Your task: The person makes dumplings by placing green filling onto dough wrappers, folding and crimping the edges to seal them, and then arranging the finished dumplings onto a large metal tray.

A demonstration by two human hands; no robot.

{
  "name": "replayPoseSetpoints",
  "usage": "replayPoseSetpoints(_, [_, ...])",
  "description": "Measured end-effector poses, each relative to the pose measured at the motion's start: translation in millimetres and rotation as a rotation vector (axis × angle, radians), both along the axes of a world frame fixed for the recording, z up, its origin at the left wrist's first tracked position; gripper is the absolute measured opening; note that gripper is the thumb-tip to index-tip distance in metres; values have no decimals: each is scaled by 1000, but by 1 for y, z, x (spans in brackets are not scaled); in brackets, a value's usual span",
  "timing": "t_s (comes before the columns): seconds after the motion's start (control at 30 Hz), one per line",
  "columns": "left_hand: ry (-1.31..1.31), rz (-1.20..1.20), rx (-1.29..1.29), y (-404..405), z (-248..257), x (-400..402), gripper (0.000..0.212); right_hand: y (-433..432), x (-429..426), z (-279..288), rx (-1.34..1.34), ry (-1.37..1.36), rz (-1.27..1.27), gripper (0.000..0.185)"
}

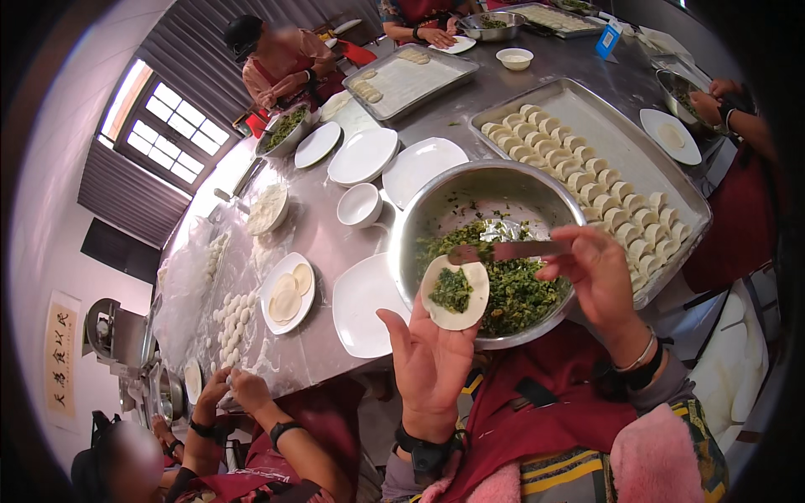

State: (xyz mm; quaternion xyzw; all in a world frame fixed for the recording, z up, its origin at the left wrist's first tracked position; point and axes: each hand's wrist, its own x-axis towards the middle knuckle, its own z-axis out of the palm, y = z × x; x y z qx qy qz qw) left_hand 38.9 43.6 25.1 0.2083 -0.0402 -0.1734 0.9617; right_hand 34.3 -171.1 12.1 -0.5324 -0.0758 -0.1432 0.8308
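Observation:
On the upturned fingers of my left hand lies a round dough wrapper, with a mound of chopped green filling at its middle. My right hand grips a flat spatula, whose rounded end is over the wrapper's top edge. Behind both hands stands a large steel bowl partly filled with more chopped green and yellow filling. Right of the bowl, a metal tray carries rows of folded dumplings.
White plates and a small white bowl stand left of the steel bowl. Further left are a plate of wrappers, dough pieces and a bowl of flour. Co-workers' hands are at the lower left; others sit around the table.

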Motion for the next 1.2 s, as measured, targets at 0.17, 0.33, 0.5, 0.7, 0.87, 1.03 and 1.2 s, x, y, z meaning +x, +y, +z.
replayPoseSetpoints(0.17, [0, -12, -82, -4, 7, -5, 89, 16, -20, -3, -862, -669, -262, 22])
replayPoseSetpoints(0.33, [30, -6, -58, -10, 13, -8, 91, 10, -28, -16, -1194, -858, -377, 25])
replayPoseSetpoints(0.5, [28, 15, -165, -4, 8, 3, 92, -1, -31, -14, -1241, -887, -388, 23])
replayPoseSetpoints(0.7, [-40, 279, -102, 33, 1, 32, 84, -18, -48, 2, -1042, -733, -381, 19])
replayPoseSetpoints(0.87, [-87, 173, 132, 26, -2, 32, 79, -48, -36, 29, -1088, -347, -206, 14])
replayPoseSetpoints(1.03, [-103, 86, 182, 24, -7, 23, 77, -59, -34, 53, -1167, -324, -171, 11])
replayPoseSetpoints(1.2, [-86, 81, 113, 35, -14, 19, 76, -69, -30, 53, -1227, -278, -165, 11])
